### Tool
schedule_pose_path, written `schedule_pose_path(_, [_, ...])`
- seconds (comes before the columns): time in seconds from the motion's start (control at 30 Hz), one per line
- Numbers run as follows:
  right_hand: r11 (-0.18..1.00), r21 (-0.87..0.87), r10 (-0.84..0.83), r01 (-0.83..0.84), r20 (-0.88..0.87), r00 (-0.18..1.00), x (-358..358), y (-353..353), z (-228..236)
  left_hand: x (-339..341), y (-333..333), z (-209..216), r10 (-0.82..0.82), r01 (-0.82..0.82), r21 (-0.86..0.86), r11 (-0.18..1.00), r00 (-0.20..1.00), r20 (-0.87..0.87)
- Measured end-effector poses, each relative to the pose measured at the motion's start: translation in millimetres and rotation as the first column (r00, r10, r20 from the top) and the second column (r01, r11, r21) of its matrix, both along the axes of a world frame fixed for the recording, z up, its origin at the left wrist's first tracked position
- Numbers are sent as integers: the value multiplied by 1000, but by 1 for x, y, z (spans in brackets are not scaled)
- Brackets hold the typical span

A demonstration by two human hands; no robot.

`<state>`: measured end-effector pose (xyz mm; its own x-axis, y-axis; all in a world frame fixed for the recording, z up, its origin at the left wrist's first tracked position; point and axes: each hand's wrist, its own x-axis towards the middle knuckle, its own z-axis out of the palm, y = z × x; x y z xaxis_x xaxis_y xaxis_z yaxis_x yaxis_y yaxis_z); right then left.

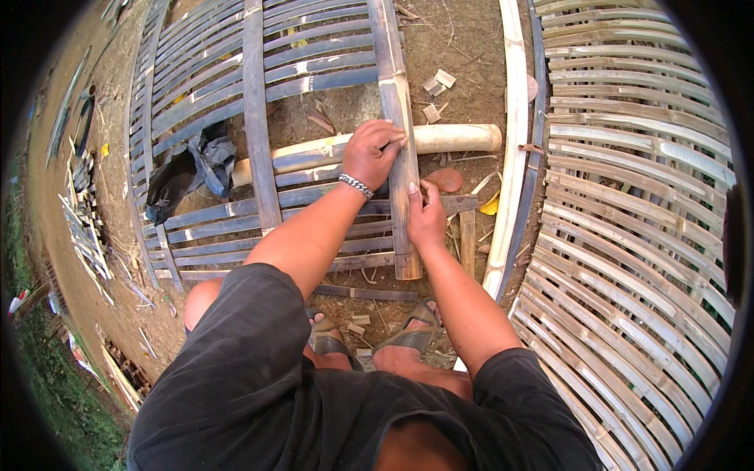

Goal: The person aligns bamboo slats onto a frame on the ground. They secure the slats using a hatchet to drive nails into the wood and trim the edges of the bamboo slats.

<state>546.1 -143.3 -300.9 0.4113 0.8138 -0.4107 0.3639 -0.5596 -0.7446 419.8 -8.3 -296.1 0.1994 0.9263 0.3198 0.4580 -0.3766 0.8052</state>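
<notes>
A long split-bamboo strip [400, 102] runs away from me across the ends of the dark slats of a bamboo panel [255, 102]. My left hand [371, 155] rests on this strip with its fingers pinched together; whatever is between them is hidden or too small to name. On the strip's right edge, nearer to me, my right hand [428, 216] is closed, thumb pressed on top and fingers curled at the side. A thick round bamboo pole [463, 139] lies crosswise under the strip and the panel. The end of a dark slat [459, 204] sticks out beside my right hand.
A second slatted bamboo panel [628, 188] fills the right side, bordered by a pale bamboo pole [514, 102]. A black plastic bag [192, 169] lies on the left panel. Small bamboo offcuts [438, 82] and split pieces [82, 212] litter the dirt ground.
</notes>
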Motion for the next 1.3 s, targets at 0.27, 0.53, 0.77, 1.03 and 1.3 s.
schedule_pose_path(0.27, [1000,-17,2,-1,29,1000,-2,1,7,-1,-1,3,-3,3,3,1000,1000,-17])
schedule_pose_path(0.53, [1000,-5,-1,1,18,1000,0,-1,7,0,-1,4,-10,10,9,1000,999,-34])
schedule_pose_path(0.77, [959,279,-50,-55,356,933,29,-39,19,0,-1,6,-12,14,36,999,998,-56])
schedule_pose_path(1.03, [950,-307,226,-63,532,816,77,-152,21,-1,0,5,-20,22,39,999,999,-44])
schedule_pose_path(1.3, [991,-126,89,-52,308,947,91,-151,28,0,2,7,-41,39,-25,999,997,-71])
